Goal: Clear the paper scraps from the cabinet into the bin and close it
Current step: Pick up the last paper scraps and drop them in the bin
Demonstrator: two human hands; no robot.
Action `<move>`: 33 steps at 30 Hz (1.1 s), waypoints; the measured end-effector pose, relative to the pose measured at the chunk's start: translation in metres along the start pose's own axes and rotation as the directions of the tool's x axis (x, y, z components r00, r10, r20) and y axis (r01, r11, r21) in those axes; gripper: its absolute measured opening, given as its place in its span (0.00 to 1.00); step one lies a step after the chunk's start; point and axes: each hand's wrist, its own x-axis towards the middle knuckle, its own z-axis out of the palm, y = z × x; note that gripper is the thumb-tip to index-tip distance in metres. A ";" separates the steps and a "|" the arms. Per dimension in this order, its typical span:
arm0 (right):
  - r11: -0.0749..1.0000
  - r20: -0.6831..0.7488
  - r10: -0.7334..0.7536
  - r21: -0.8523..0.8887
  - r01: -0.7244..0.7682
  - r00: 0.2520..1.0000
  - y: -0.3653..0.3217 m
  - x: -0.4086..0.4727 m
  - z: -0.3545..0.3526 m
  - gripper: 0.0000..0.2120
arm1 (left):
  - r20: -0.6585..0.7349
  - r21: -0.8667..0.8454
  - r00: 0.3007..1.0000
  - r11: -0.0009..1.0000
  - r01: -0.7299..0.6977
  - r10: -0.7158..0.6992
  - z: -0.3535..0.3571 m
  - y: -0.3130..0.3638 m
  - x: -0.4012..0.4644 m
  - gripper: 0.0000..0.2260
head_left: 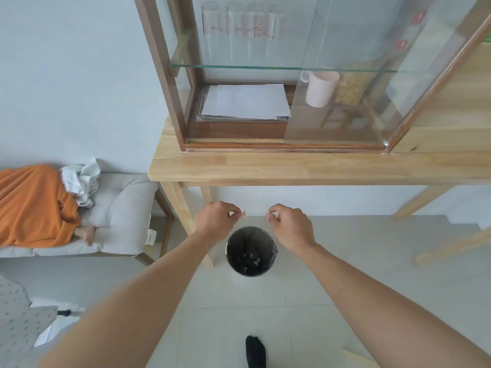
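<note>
Head view: both hands above bin (249, 252), which stands on floor below desk (292, 168) front edge. Left hand (216, 220) grip pinched shut on small scrap (243, 214). Right hand (289, 225) grip pinched shut on second scrap (271, 214). More scraps lie inside bin. Cabinet (265, 102) on desk behind bin, left side open, glass door slid right. Paper sheets (247, 102) on cabinet floor.
</note>
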 end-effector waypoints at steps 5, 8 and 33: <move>0.998 0.134 0.066 -0.021 -0.064 0.989 0.031 0.019 0.034 0.13 | 0.091 0.062 0.995 0.997 0.040 -0.046 0.047 -0.019 0.022 0.08; 0.995 0.199 0.094 -0.044 -0.087 0.976 0.049 0.035 0.056 0.11 | 0.113 0.066 0.989 0.994 0.086 -0.093 0.073 -0.030 0.038 0.08; 0.996 0.168 0.086 -0.051 -0.079 0.982 0.039 0.042 0.027 0.23 | 0.079 0.064 0.991 0.993 0.099 -0.104 0.047 -0.018 0.029 0.21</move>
